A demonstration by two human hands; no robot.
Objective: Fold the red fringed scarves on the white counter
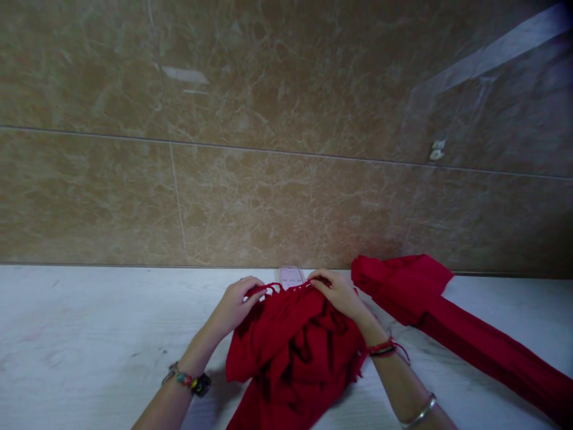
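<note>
A heap of red cloth [295, 352] lies bunched on the white table, its folds piled up and its lower end running out of view. Along its far side runs a twisted, cord-like edge. My left hand [242, 301] pinches this edge at the left between thumb and fingers. At the right end, my right hand [335, 292] grips the same edge, fingertips pressed together. Between the two hands the edge hangs slightly slack and ruffled. Just beyond it lies a phone-like flat thing [291, 275] with small digits on its face, partly covered by the cloth.
A long folded strip of red fabric [447, 322] stretches from the wall to the right edge of the view. The white table [89, 346] meets a brown marble-patterned wall [268, 203] at the back. A small white fitting [437, 150] sits on the wall.
</note>
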